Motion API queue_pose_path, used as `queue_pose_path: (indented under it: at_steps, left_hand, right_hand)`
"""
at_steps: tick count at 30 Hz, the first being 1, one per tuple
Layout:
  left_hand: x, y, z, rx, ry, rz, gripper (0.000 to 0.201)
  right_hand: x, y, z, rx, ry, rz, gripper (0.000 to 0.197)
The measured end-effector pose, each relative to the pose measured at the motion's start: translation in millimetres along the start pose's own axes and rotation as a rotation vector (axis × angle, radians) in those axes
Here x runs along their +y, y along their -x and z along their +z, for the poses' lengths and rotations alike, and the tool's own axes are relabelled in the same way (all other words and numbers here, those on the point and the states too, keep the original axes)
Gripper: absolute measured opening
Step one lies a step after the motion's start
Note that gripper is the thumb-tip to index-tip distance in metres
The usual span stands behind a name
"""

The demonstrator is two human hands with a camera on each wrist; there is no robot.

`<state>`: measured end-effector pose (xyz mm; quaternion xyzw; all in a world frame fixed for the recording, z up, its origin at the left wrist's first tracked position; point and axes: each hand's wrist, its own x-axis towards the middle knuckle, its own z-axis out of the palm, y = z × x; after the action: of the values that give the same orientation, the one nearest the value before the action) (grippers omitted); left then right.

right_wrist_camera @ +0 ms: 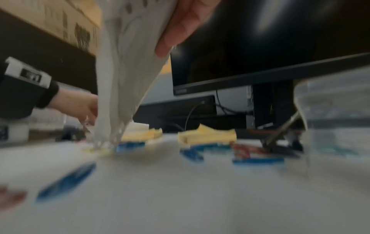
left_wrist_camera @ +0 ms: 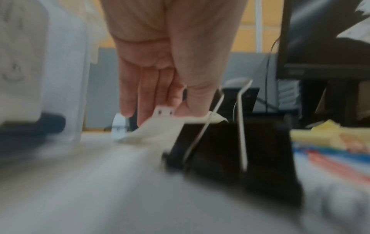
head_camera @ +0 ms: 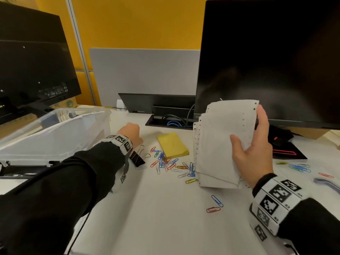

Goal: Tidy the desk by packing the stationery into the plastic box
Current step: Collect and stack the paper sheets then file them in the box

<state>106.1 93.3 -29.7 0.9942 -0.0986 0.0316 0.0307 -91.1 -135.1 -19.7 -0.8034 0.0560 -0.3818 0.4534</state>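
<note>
My right hand [head_camera: 248, 129] holds a stack of white perforated paper sheets [head_camera: 219, 144] upright, its lower edge resting on the desk; the sheets [right_wrist_camera: 128, 76] fill the right wrist view. My left hand [head_camera: 131, 133] is low on the desk beside the clear plastic box [head_camera: 55, 137]. In the left wrist view, my left hand [left_wrist_camera: 170, 109] pinches a small white paper scrap [left_wrist_camera: 160, 125] with punched holes. A black binder clip [head_camera: 137, 159] [left_wrist_camera: 230, 150] lies just behind that wrist. A yellow sticky-note pad [head_camera: 173, 145] and several coloured paper clips [head_camera: 165, 162] lie between my hands.
A large dark monitor [head_camera: 266, 61] stands behind my right hand and another monitor [head_camera: 31, 65] behind the box. An open cable slot [head_camera: 169, 122] sits at the back. More paper clips [head_camera: 299, 167], a purple item [head_camera: 327, 183] and a black pad [head_camera: 287, 151] lie to the right.
</note>
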Motion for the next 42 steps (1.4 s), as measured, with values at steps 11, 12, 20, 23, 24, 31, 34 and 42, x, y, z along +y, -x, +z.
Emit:
queue_pose_path:
  at_steps: [11,12,20,23,24,31,34,42]
  left_hand:
    - [49,93,-167,0.582,0.621,0.646,0.014]
    - [50,102,-174,0.454,0.68,0.722,0.012]
    - [80,122,-147,0.033,0.423,0.859,0.016]
    - [97,115,-122,0.247,0.27,0.844,0.025]
    - [101,115,-117,0.279,0.282,0.851,0.027]
    - [110,117,-100,0.31,0.509,0.983,0.041]
    - [101,115,-94,0.356,0.537,1.0,0.058]
    - [46,104,-62,-0.192,0.909,0.398,0.086]
  right_hand:
    - [-5,-11,-16,-0.011,-0.149,0.218,0.032]
    - [-6,-11,-16,-0.049,-0.181,0.242,0.03]
    - [-18,-7,-13,-0.337,-0.416,0.363,0.028]
    - [-28,-2,-5,-0.424,-0.436,0.301,0.024]
    - [-31,0,-3,-0.428,-0.448,0.288,0.022]
    - [-32,14,8,-0.482,-0.558,0.22,0.034]
    - [-26,17,9,-0.487,-0.531,0.246,0.048]
    - [-1,20,-5,-0.357,-0.479,0.438,0.043]
